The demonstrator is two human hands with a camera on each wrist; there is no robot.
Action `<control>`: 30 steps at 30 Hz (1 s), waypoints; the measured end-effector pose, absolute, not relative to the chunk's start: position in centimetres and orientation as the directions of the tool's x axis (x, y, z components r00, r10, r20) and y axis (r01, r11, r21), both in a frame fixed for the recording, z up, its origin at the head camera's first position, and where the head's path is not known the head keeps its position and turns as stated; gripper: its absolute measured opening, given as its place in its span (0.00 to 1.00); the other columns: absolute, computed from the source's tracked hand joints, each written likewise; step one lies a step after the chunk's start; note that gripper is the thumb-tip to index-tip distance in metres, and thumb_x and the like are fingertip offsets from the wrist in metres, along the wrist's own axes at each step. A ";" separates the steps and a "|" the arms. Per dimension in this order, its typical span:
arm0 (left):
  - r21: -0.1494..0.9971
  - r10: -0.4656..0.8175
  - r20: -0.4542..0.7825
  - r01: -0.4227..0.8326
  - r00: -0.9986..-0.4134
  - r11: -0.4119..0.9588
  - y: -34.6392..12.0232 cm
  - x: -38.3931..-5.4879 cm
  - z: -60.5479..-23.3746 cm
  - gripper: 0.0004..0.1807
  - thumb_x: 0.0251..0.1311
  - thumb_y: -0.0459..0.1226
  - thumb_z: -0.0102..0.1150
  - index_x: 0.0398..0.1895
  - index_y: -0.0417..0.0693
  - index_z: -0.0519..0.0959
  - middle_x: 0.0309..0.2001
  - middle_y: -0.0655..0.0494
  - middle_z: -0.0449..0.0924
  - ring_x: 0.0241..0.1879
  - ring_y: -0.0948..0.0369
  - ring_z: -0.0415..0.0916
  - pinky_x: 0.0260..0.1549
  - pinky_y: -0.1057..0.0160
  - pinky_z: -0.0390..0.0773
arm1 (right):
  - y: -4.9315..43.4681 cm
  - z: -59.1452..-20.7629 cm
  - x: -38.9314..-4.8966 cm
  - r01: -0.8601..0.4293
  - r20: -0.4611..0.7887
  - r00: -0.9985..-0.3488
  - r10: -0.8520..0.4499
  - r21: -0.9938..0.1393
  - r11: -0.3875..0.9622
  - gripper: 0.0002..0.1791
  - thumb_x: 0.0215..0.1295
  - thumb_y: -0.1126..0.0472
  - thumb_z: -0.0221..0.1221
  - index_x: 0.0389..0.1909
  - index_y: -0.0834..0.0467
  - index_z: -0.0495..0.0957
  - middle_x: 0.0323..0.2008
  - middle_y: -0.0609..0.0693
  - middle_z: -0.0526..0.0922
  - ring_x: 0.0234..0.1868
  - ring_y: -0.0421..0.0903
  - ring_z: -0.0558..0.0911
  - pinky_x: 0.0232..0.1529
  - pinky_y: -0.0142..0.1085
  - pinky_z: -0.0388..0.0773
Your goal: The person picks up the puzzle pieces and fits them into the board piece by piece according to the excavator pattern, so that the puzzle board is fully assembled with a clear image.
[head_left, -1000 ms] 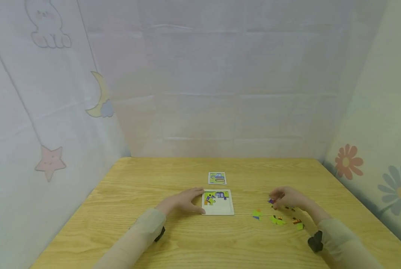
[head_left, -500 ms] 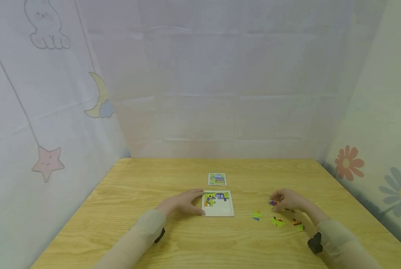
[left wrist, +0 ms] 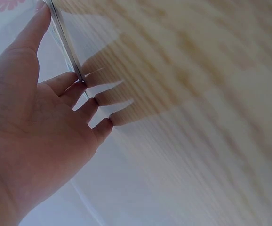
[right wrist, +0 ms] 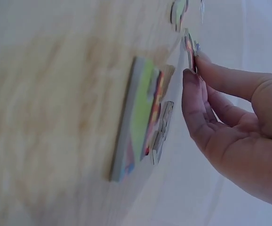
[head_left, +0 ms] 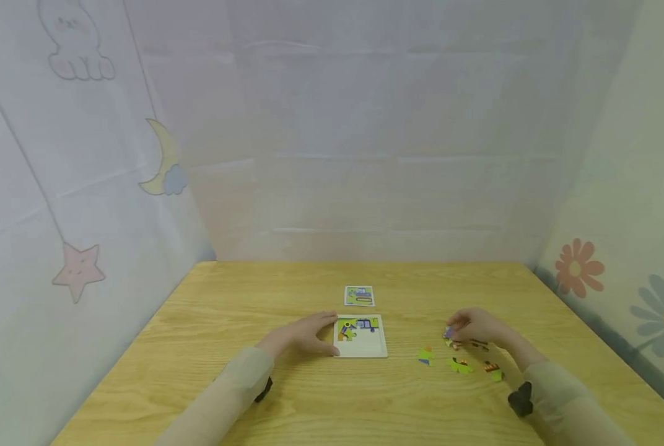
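Note:
My left hand [head_left: 304, 332] rests along the left edge of a white square puzzle tray [head_left: 365, 349], fingertips by its far corner and thumb by its near corner. In the left wrist view the fingers and thumb touch the tray's thin edge [left wrist: 66, 42]. Joined green, orange and purple pieces [head_left: 347, 330] fill the tray's upper and left parts. At the right, my right hand [head_left: 477, 326] pinches a small jigsaw piece [right wrist: 190, 49] between thumb and fingertips, seen nearly edge-on in the right wrist view. Its printed face [head_left: 448, 332] looks bluish from the head view.
Several loose jigsaw pieces lie around the right hand, among them a green-and-blue one [head_left: 425, 355], a green one [head_left: 459, 365] and a striped one [head_left: 492, 367]. Behind the tray lies a small picture card [head_left: 360, 296] showing a vehicle. Printed cloth walls [head_left: 388, 204] border the wooden table.
The right hand's fingers have shifted slightly and the pinched piece is tilted, so more of its bluish face shows. The left hand and tray have stayed in place.

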State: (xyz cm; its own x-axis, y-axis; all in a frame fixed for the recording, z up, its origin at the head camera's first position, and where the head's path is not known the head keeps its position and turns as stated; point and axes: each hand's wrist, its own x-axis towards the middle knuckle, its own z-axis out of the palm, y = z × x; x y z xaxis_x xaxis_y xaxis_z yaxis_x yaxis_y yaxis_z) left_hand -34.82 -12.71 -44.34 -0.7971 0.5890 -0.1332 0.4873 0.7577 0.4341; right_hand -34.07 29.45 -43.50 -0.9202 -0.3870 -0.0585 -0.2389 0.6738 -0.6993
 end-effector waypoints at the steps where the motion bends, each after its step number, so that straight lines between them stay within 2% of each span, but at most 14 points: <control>1: 0.436 0.589 -0.133 0.487 -0.797 0.757 -12.8 -34.8 -44.4 0.47 0.56 0.57 0.59 0.72 0.44 0.54 0.73 0.46 0.49 0.72 0.47 0.47 0.70 0.46 0.51 | 29.4 -43.5 -34.2 -0.234 -0.059 -0.924 -0.378 -0.695 0.680 0.22 0.59 0.58 0.63 0.49 0.68 0.75 0.41 0.56 0.81 0.41 0.49 0.80 0.39 0.40 0.81; 8: 0.448 0.585 -0.131 0.479 -0.800 0.755 -12.8 -35.0 -44.5 0.46 0.55 0.56 0.61 0.72 0.46 0.55 0.74 0.48 0.49 0.73 0.49 0.46 0.70 0.48 0.51 | 29.2 -43.4 -34.4 -0.233 -0.048 -0.924 -0.378 -0.713 0.661 0.16 0.59 0.59 0.63 0.44 0.66 0.77 0.38 0.54 0.80 0.37 0.46 0.79 0.37 0.39 0.79; 21: 0.450 0.589 -0.126 0.483 -0.798 0.751 -12.7 -34.9 -44.3 0.46 0.55 0.54 0.62 0.72 0.44 0.55 0.73 0.48 0.50 0.72 0.49 0.47 0.70 0.48 0.51 | 27.8 -42.8 -34.1 -0.197 -0.056 -0.938 -0.341 -0.724 0.661 0.18 0.59 0.58 0.63 0.46 0.67 0.78 0.40 0.55 0.82 0.39 0.47 0.81 0.38 0.40 0.82; 30: 0.442 0.589 -0.128 0.486 -0.798 0.754 -12.8 -35.2 -44.5 0.46 0.55 0.55 0.61 0.72 0.45 0.56 0.73 0.48 0.50 0.72 0.49 0.47 0.70 0.48 0.52 | 26.7 -42.9 -34.4 -0.141 -0.087 -0.932 -0.352 -0.808 0.572 0.21 0.61 0.59 0.61 0.49 0.71 0.75 0.40 0.57 0.82 0.38 0.47 0.83 0.40 0.40 0.83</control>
State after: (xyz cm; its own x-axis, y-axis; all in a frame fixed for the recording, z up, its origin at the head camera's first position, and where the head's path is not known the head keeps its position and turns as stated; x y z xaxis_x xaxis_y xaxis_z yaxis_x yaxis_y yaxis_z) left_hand -35.16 -12.80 -44.49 -0.7978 0.5892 -0.1276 0.4862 0.7541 0.4416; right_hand -34.45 26.74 -42.86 -0.9318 -0.3523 -0.0872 -0.1408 0.5725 -0.8078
